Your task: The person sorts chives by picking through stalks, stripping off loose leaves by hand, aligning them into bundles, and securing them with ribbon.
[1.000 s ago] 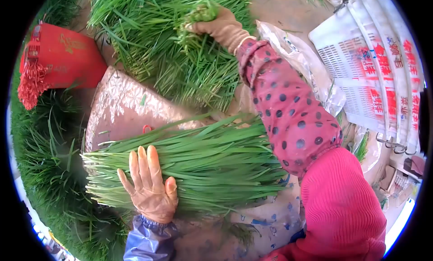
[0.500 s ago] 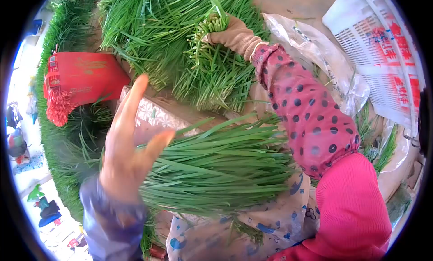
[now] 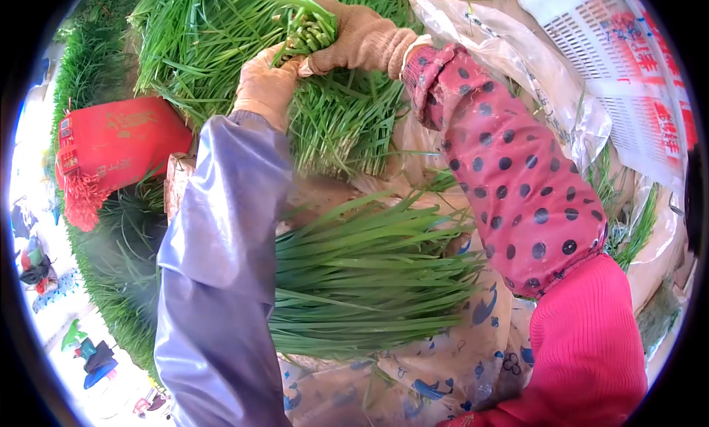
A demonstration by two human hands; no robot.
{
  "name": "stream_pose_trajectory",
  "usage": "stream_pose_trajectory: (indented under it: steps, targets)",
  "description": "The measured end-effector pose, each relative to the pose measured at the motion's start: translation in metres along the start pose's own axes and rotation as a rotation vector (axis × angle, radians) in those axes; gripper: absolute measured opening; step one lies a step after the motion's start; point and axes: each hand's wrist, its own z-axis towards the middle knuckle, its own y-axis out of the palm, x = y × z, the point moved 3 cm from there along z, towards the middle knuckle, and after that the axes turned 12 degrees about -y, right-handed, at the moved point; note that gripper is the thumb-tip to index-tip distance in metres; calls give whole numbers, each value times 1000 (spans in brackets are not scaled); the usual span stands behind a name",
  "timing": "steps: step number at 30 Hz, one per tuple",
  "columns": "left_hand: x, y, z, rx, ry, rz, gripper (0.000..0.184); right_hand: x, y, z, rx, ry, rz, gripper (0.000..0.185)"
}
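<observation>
Bunch: green stems, top centre of the frame, gripped in the right hand.
Left hand: at those stems; whether it pinches, I can't tell.
Room: narrow strip, mid-frame, between pile and lower leaves.
Edges: red container left, white basket upper right.
Obstacle: left sleeve, covering the lower leaves' left end.

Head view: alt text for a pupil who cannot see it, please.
A gloved right hand grips a bunch of stalks over a leafy pile, the left hand against it. A green bundle lies nearer; a red container sits left, a white basket upper right.
</observation>
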Motion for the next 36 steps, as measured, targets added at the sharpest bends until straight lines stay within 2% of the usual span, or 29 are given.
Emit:
stream_pose_trajectory:
  steps: [1, 2, 4, 5, 6, 8, 10, 12, 14, 15, 16, 18, 20, 21, 24, 25, 26, 28, 30, 31, 32, 34, 36]
  targets:
    - [11, 5, -17, -76, 76, -284, 38, -8, -1, 0, -56, -33, 47, 61]
    - [-11, -4, 10, -91, 80, -123, 37, -9, 0, 0, -56, -25, 47, 61]
    - [-9, -5, 5, 67, 119, 7, 36, -4, 2, 2, -55, 77, 181, 49]
    - [22, 6, -36, 83, -127, -403, 25, -2, -7, 3, -28, 86, 71, 40]
    - [19, 0, -27, 66, -84, -344, 23, -1, -14, 0, 121, 33, 80, 42]
    - [11, -7, -27, 67, -179, -391, 22, 3, -38, -15, 385, 27, 54, 43]
    - [-8, -18, -20, 52, -208, -341, 20, 21, -59, -31, 592, 117, 60, 45]
    - [-16, -23, -24, -4, -253, -424, 16, 35, -72, -48, 703, 240, 95, 46]
    - [-12, -22, -26, -151, -345, -49, 20, 49, -73, -61, 733, 363, 150, 48]
    - [-1, -24, -29, -252, -389, 151, 35, 52, -71, -64, 727, 413, 178, 49]
    - [15, -25, -35, -258, -389, 156, 35, 54, -71, -65, 725, 443, 202, 50]
    - [52, -21, -53, -78, 189, 1040, 44, 54, -68, -65, 750, 407, 228, 51]
    - [75, -4, -77, 298, 566, 1186, 60, 56, -61, -64, 816, 212, 261, 51]
    - [85, 6, -84, 342, 646, 1201, 65, 55, -59, -63, 818, 173, 254, 50]
    - [87, 36, -83, 222, 606, 1106, 67, 48, -53, -63, 779, 145, 232, 46]
    - [93, 49, -81, 125, 344, 1108, 67, 46, -53, -63, 765, 138, 227, 45]
    - [74, 56, -59, 123, 337, 1090, 64, 44, -50, -64, 745, 137, 226, 43]
    - [55, 66, -30, 23, 325, 760, 50, 42, -46, -63, 705, 128, 222, 41]
    - [53, 69, -28, -108, 111, 434, 34, 39, -41, -62, 659, 126, 226, 39]
    - [54, 69, -31, -86, 49, 282, 22, 38, -35, -62, 595, 182, 282, 38]
    - [57, 65, -34, -133, 13, 207, 22, 34, -35, -67, 596, 188, 285, 38]
    - [54, 53, -32, -148, -87, 29, 14, 16, -33, -71, 449, 177, 260, 41]
    - [57, 39, -34, -210, 1, -10, 14, 21, -25, -70, 393, 100, 284, 44]
